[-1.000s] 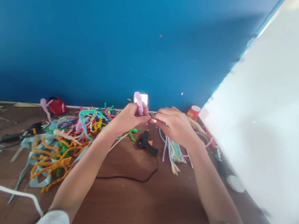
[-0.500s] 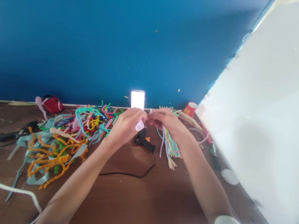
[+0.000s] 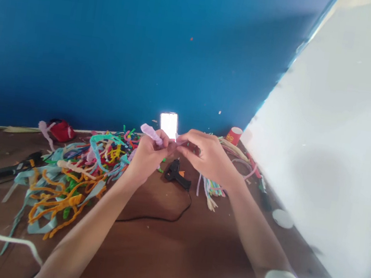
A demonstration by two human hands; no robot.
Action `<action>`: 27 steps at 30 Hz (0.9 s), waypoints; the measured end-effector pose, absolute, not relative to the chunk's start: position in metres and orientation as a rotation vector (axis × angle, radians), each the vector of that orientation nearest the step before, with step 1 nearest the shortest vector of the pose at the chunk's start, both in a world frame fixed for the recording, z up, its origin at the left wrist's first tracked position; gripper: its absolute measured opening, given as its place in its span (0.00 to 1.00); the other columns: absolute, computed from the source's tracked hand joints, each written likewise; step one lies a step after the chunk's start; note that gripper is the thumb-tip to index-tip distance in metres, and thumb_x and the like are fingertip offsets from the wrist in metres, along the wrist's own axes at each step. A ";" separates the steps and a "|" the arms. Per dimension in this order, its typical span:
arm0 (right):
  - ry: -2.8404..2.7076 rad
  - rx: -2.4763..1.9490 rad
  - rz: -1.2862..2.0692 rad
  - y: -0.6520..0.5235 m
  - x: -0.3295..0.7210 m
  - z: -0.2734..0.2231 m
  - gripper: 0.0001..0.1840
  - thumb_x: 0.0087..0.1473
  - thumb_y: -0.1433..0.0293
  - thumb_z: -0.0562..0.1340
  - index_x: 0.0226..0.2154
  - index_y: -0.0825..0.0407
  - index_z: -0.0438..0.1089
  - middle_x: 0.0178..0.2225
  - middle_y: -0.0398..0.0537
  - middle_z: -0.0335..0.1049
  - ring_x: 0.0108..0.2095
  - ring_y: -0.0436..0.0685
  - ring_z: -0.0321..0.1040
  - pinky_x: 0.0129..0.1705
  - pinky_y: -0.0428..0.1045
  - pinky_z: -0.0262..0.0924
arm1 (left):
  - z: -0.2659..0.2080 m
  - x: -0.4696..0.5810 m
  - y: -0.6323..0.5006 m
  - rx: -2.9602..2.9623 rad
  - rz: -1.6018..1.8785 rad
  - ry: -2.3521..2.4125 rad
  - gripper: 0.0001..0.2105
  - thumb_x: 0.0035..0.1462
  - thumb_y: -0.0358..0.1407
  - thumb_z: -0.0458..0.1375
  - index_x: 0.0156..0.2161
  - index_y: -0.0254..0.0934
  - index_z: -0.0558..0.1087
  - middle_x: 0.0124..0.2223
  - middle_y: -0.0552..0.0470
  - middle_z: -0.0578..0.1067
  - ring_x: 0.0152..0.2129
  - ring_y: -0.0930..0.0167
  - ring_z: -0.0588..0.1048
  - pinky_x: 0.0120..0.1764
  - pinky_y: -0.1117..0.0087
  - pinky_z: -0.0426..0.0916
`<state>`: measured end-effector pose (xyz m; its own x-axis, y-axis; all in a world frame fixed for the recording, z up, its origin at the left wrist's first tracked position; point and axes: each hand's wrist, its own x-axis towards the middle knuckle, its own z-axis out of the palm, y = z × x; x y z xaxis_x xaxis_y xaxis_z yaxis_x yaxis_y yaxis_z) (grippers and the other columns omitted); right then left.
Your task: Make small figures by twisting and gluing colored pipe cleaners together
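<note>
My left hand [image 3: 146,155] grips a fuzzy pale-pink pipe cleaner piece [image 3: 151,133], whose thick end sticks out up and to the left. My right hand [image 3: 204,154] pinches the other end of the same piece, and the fingertips of both hands meet above the brown table [image 3: 163,246]. Just below the hands lies a black glue gun [image 3: 177,174] with its cord [image 3: 157,215] curling toward me.
A tangled pile of coloured pipe cleaners [image 3: 74,169] spreads at the left. A bundle of pastel pipe cleaners [image 3: 211,188] lies under my right wrist. A lit phone [image 3: 168,124] leans on the blue wall, with a red paper cup [image 3: 233,135], a red object [image 3: 59,130] and a white disc [image 3: 282,218] around.
The pink piece has swung from pointing up, through pointing down, to pointing up-left. Both hands stayed together on it, shifting slightly left.
</note>
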<state>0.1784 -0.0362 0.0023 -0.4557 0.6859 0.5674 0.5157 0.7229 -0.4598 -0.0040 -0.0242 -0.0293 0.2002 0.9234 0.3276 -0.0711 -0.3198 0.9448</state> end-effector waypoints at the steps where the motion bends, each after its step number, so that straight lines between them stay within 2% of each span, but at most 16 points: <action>1: -2.176 -0.891 0.267 -0.036 0.180 0.003 0.07 0.60 0.73 0.60 0.39 0.51 0.74 0.39 0.47 0.75 0.38 0.53 0.69 0.40 0.48 0.58 | -0.029 -0.003 -0.025 1.510 1.280 0.848 0.13 0.52 0.33 0.63 0.28 0.38 0.60 0.28 0.56 0.69 0.26 0.76 0.70 0.29 0.74 0.65; 5: -2.241 -0.886 0.230 -0.033 0.187 0.005 0.08 0.61 0.75 0.60 0.38 0.51 0.75 0.39 0.47 0.75 0.37 0.53 0.70 0.39 0.48 0.57 | -0.026 -0.004 -0.026 1.577 1.190 0.862 0.13 0.51 0.34 0.64 0.28 0.38 0.61 0.28 0.56 0.69 0.25 0.76 0.70 0.28 0.74 0.65; 11: -2.403 -0.900 0.218 -0.031 0.195 0.010 0.06 0.62 0.69 0.60 0.40 0.51 0.73 0.40 0.47 0.73 0.37 0.53 0.68 0.38 0.47 0.55 | -0.021 -0.007 -0.030 1.645 1.128 0.850 0.11 0.52 0.30 0.62 0.27 0.37 0.61 0.26 0.58 0.67 0.23 0.77 0.68 0.27 0.76 0.62; 16: -2.351 -0.992 0.186 -0.033 0.190 0.008 0.08 0.62 0.75 0.57 0.33 0.52 0.71 0.33 0.46 0.70 0.34 0.52 0.64 0.35 0.48 0.50 | -0.021 -0.003 -0.034 1.705 1.197 0.925 0.11 0.54 0.29 0.60 0.27 0.37 0.60 0.27 0.57 0.70 0.25 0.76 0.69 0.29 0.75 0.63; 18: -2.241 -1.015 0.355 -0.033 0.185 0.006 0.10 0.62 0.73 0.57 0.29 0.52 0.68 0.29 0.43 0.67 0.29 0.50 0.60 0.32 0.48 0.49 | -0.023 -0.002 -0.037 1.840 1.308 1.021 0.10 0.56 0.28 0.57 0.28 0.38 0.61 0.28 0.56 0.72 0.28 0.74 0.72 0.30 0.73 0.64; 21: -2.025 -0.920 0.818 -0.033 0.180 0.002 0.13 0.62 0.67 0.59 0.25 0.52 0.66 0.24 0.40 0.62 0.26 0.48 0.55 0.29 0.48 0.47 | -0.027 0.000 -0.044 2.271 1.548 1.106 0.09 0.57 0.23 0.53 0.28 0.38 0.63 0.31 0.53 0.75 0.33 0.71 0.74 0.35 0.70 0.64; 24: -1.796 -0.811 1.229 -0.032 0.176 0.000 0.18 0.60 0.60 0.61 0.23 0.52 0.63 0.22 0.38 0.56 0.23 0.47 0.49 0.26 0.48 0.42 | -0.029 0.002 -0.048 2.678 1.687 1.078 0.10 0.57 0.21 0.53 0.29 0.37 0.63 0.34 0.50 0.77 0.34 0.69 0.74 0.37 0.66 0.63; 27: -1.684 -0.782 1.338 -0.032 0.174 -0.001 0.19 0.59 0.58 0.62 0.23 0.52 0.63 0.21 0.37 0.55 0.22 0.46 0.47 0.25 0.47 0.40 | -0.029 0.003 -0.046 2.709 1.742 1.085 0.09 0.57 0.21 0.53 0.30 0.37 0.64 0.35 0.50 0.78 0.34 0.70 0.74 0.37 0.67 0.64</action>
<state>0.1744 -0.0318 -0.0007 -0.4639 0.8574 0.2230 -0.0235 0.2397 -0.9706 0.0031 -0.0465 -0.0289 0.2830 0.3703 0.8848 0.6306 -0.7669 0.1193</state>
